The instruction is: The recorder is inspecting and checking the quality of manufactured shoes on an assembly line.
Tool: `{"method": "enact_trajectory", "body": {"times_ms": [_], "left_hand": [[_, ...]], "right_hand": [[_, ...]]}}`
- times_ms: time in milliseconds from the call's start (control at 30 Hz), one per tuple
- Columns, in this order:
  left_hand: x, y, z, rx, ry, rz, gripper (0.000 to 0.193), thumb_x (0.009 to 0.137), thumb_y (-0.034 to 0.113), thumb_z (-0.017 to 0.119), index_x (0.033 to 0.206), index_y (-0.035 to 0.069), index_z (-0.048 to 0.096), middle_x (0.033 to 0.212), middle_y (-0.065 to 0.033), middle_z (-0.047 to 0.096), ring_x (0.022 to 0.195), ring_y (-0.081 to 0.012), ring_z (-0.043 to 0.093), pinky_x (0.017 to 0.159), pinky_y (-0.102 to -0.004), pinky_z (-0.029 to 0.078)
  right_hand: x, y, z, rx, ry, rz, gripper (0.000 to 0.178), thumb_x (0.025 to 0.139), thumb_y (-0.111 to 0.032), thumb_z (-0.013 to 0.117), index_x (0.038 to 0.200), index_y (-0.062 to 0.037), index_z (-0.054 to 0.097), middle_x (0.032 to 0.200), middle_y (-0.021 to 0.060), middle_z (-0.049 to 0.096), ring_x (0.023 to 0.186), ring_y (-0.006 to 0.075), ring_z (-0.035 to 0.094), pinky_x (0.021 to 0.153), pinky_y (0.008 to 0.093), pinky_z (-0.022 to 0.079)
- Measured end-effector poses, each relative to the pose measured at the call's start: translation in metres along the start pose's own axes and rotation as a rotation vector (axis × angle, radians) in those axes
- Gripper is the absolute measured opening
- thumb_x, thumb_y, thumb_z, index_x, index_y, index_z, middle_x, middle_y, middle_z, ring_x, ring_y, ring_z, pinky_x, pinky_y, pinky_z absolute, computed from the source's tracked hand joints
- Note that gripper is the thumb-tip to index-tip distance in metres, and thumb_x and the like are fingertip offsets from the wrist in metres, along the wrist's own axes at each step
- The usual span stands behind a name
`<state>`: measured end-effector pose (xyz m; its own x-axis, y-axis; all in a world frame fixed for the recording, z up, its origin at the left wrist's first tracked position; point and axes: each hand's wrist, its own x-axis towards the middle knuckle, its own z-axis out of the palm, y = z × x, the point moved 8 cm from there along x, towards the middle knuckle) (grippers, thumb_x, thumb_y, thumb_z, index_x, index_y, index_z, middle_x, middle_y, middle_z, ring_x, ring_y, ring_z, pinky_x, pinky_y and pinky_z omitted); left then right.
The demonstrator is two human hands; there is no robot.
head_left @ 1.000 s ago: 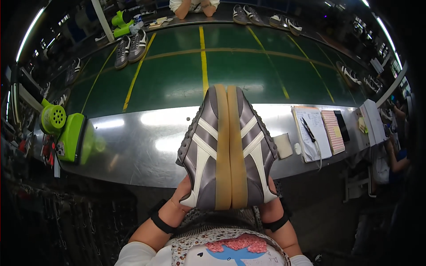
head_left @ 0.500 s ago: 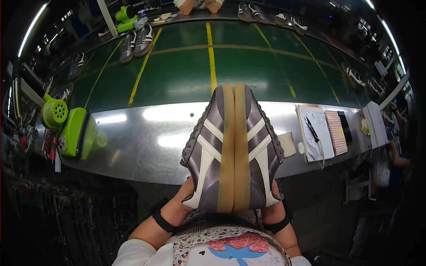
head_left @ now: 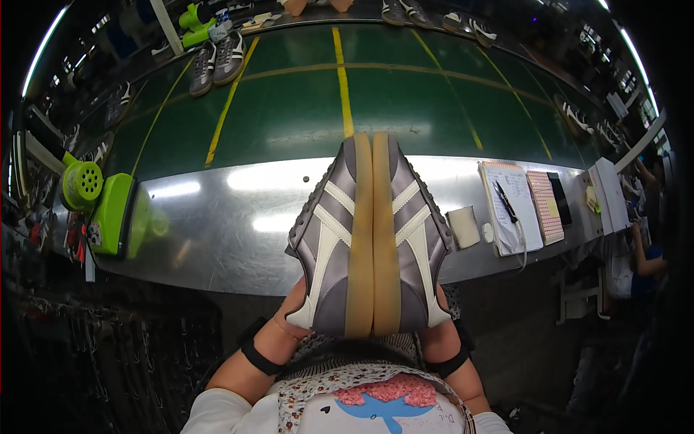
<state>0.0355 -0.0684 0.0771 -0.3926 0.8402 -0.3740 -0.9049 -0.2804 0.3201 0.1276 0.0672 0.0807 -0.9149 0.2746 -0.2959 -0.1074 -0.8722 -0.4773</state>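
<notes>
Two dark grey sneakers are held up in front of me, toes pointing away, their tan gum soles pressed together. The left sneaker [head_left: 327,260] and the right sneaker [head_left: 416,253] show cream side stripes and cream heel patches. My left hand [head_left: 295,298] holds the left one from its outer side, and my right hand [head_left: 442,298] does the same with the other. Most of both hands, fingers included, is hidden behind the shoes. The pair hangs over the near edge of a metal worktop [head_left: 210,239].
Beyond the worktop runs a green belt [head_left: 282,108] with yellow lines, carrying sneakers [head_left: 217,64]. A lime-green machine [head_left: 112,213] stands at left. On the right lie a beige pad [head_left: 463,228], a notebook [head_left: 512,210] with a pen, and a dark phone [head_left: 559,199]. Another person's hands [head_left: 318,6] show at the far side.
The sneaker pair has shifted slightly left and up in the picture, soles still together. The whole scene sits a little higher, as the view has tilted. My hold looks the same.
</notes>
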Motion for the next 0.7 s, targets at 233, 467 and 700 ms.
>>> {"method": "enact_trajectory", "body": {"times_ms": [233, 467, 700], "left_hand": [[-0.006, 0.003, -0.002, -0.139, -0.056, -0.018, 0.049, 0.090, 0.015, 0.053, 0.134, 0.004, 0.035, 0.127, -0.0125, 0.049, 0.110, -0.0212, 0.055, 0.090, -0.0327, 0.048], [-0.020, 0.096, 0.020, 1.109, 0.223, 0.296, 0.060, 0.075, 0.000, 0.055, 0.132, -0.001, 0.039, 0.122, -0.0137, 0.053, 0.109, -0.0212, 0.054, 0.089, -0.0333, 0.044], [-0.053, 0.075, 0.124, 1.598, -0.089, 0.811, 0.067, 0.079, 0.027, 0.066, 0.133, -0.001, 0.038, 0.137, -0.0236, 0.037, 0.126, -0.0355, 0.039, 0.104, -0.0396, 0.030]], "right_hand": [[0.009, 0.008, 0.004, 0.214, 0.040, 0.050, 0.053, 0.088, -0.017, 0.055, 0.134, -0.0035, 0.034, 0.127, 0.0127, 0.048, 0.112, 0.0244, 0.053, 0.092, 0.0361, 0.047], [0.000, -0.002, -0.006, 0.012, 0.099, -0.182, 0.053, 0.090, -0.012, 0.052, 0.137, -0.0086, 0.029, 0.130, 0.0118, 0.044, 0.114, 0.0243, 0.051, 0.093, 0.0376, 0.046], [-0.018, 0.033, -0.036, -0.306, 0.128, -0.200, 0.098, 0.075, -0.076, 0.040, 0.144, -0.0117, 0.012, 0.144, 0.0129, 0.026, 0.131, 0.0306, 0.031, 0.108, 0.0455, 0.028]]}}
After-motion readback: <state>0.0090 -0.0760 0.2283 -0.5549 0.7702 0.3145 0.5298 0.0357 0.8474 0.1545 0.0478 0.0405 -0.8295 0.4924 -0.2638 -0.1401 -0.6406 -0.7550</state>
